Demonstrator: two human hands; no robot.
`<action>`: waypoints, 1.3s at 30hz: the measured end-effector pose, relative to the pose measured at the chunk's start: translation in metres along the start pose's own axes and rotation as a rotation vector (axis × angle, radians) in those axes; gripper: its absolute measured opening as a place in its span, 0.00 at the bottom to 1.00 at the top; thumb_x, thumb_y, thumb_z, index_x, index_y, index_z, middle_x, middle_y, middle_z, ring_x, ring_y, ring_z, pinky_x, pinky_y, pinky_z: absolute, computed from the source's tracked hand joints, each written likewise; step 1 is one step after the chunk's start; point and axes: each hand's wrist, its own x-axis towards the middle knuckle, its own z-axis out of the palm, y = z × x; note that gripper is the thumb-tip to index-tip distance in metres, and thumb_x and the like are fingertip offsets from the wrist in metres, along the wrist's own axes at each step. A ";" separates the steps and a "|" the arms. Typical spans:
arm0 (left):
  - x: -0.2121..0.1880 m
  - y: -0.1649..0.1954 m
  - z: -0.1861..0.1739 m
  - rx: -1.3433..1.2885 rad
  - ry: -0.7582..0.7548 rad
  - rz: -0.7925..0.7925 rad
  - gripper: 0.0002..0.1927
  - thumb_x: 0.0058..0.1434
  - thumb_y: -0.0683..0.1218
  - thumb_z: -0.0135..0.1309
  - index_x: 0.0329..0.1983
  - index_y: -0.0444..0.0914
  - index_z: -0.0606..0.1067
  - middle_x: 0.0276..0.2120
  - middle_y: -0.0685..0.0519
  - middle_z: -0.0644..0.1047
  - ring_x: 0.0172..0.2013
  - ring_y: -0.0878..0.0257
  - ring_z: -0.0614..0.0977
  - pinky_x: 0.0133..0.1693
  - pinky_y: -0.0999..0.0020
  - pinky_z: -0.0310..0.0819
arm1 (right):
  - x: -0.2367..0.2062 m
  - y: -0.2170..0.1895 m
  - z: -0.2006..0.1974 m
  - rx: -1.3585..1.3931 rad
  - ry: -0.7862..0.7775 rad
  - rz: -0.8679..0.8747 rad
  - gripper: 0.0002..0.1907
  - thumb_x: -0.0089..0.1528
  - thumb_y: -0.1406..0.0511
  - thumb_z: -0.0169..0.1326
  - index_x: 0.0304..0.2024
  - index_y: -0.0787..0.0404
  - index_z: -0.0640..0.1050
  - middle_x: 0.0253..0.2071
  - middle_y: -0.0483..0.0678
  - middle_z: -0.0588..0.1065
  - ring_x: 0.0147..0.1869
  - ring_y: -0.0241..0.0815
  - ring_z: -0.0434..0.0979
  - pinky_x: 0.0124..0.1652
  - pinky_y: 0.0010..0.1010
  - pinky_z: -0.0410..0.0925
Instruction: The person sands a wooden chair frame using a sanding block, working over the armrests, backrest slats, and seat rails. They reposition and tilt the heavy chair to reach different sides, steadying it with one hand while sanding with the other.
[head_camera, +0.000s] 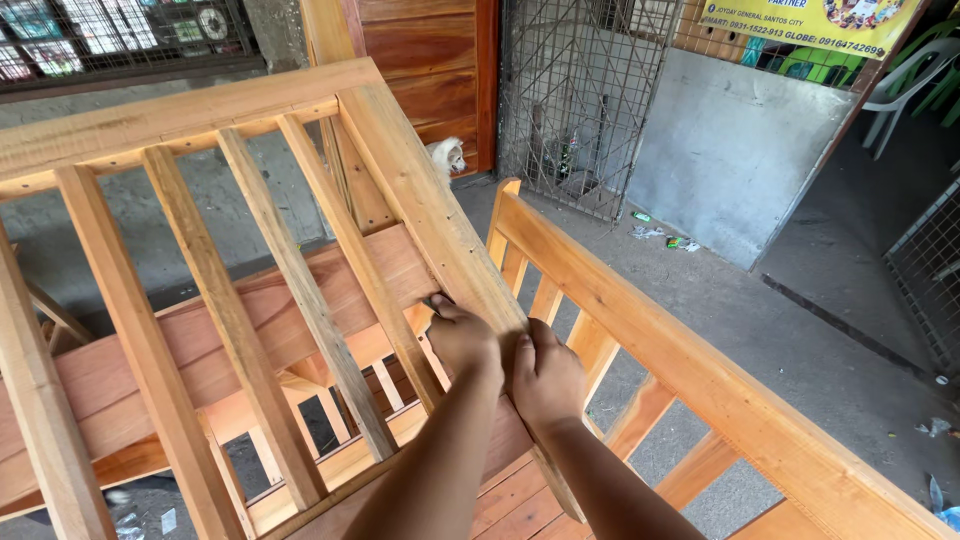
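A slanted post (430, 215) of pale, unpainted wood joins the slatted frame (190, 290), tilted above the floor.

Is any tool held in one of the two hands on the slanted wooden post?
No: the left hand and right hand press bare on the slanted light-brown wooden post; no tool shows.

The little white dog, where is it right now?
In the head view, the white dog peeks out behind the wooden post, upper centre, left of the wire mesh gate.
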 end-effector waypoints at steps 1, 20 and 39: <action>0.002 -0.001 -0.001 -0.012 -0.004 -0.110 0.29 0.75 0.58 0.31 0.49 0.32 0.76 0.49 0.36 0.79 0.47 0.39 0.82 0.46 0.50 0.77 | 0.000 -0.001 0.000 0.005 -0.002 -0.002 0.18 0.65 0.59 0.43 0.51 0.59 0.77 0.39 0.63 0.80 0.46 0.65 0.79 0.47 0.52 0.70; 0.000 -0.009 -0.003 -0.236 -0.140 -0.226 0.26 0.73 0.55 0.35 0.55 0.31 0.74 0.51 0.44 0.80 0.46 0.54 0.82 0.46 0.61 0.77 | 0.002 0.007 -0.006 0.050 0.026 -0.104 0.20 0.63 0.60 0.46 0.53 0.66 0.76 0.39 0.66 0.79 0.46 0.66 0.78 0.49 0.52 0.68; -0.015 0.013 -0.007 -0.372 -0.169 -0.326 0.25 0.73 0.55 0.34 0.60 0.34 0.72 0.56 0.47 0.78 0.52 0.55 0.80 0.52 0.61 0.76 | 0.006 -0.001 -0.015 0.051 -0.001 -0.065 0.20 0.65 0.56 0.48 0.49 0.65 0.76 0.37 0.63 0.80 0.43 0.65 0.79 0.47 0.51 0.69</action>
